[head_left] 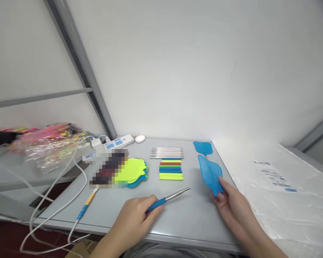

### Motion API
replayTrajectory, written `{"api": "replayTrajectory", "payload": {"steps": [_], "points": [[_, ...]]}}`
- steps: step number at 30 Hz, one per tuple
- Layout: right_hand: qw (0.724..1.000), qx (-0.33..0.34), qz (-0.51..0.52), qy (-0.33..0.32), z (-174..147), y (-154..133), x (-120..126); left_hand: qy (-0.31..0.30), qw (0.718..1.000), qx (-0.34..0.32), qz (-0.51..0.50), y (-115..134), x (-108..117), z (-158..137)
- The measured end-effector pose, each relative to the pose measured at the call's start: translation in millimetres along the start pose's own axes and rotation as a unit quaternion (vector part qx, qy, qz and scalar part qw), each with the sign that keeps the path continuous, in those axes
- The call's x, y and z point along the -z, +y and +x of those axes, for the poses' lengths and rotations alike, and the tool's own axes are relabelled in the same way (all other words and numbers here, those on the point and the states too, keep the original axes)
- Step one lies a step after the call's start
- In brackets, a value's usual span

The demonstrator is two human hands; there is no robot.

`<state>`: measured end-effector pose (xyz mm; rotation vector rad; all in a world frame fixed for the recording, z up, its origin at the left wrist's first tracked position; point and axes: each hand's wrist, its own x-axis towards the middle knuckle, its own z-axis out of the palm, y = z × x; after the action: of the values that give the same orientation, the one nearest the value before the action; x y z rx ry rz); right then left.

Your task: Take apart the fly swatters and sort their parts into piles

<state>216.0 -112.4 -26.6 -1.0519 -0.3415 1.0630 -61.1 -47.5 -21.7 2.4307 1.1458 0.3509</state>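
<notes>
My left hand point(140, 218) is closed around the blue grip of a telescopic metal rod point(174, 195), whose bare tip points up and to the right. Between the thumb and fingers of my right hand point(233, 204) is a blue fly swatter head point(211, 173), tilted, its narrow neck down in the fingers. The rod tip and the swatter head are apart. Beyond it, at the table's back right, lies another blue swatter head point(203, 147). Ahead of my left hand are a row of coloured grip sleeves point(171, 170) and a row of silver rods point(167, 152).
Yellow-green and blue swatter heads point(131, 172) are stacked on the grey table point(188, 222), beside a pixelated patch. A power strip point(120, 142) with white cables point(70, 208) lies at the left. Plastic-wrapped bundles point(54, 143) are farther left; white plastic sheeting point(293, 211) covers the right.
</notes>
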Motion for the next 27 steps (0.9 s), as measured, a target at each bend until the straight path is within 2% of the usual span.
{"api": "replayTrajectory", "payload": {"steps": [3,8,11,15,21,27], "points": [[0.997,-0.030,0.066,-0.019,-9.4,2.0,8.5,-0.008,1.000,-0.014,0.018,13.2,-9.9,7.5],[0.996,-0.015,0.055,-0.073,-23.1,4.2,12.7,-0.009,0.999,-0.036,0.027,25.6,-16.8,14.7],[0.997,0.004,0.027,-0.068,-25.0,9.3,15.0,-0.012,0.999,-0.044,0.021,24.2,-15.4,14.4],[0.995,-0.023,-0.023,-0.093,-24.9,12.4,16.0,-0.035,0.998,-0.046,0.010,19.1,-11.7,13.0],[0.997,-0.017,0.019,-0.071,-23.1,6.1,14.1,-0.035,0.998,-0.045,-0.001,20.3,-9.4,12.7],[0.996,-0.020,0.005,-0.083,-23.8,8.5,15.9,-0.037,0.998,-0.041,-0.016,21.6,-7.9,12.4]]}}
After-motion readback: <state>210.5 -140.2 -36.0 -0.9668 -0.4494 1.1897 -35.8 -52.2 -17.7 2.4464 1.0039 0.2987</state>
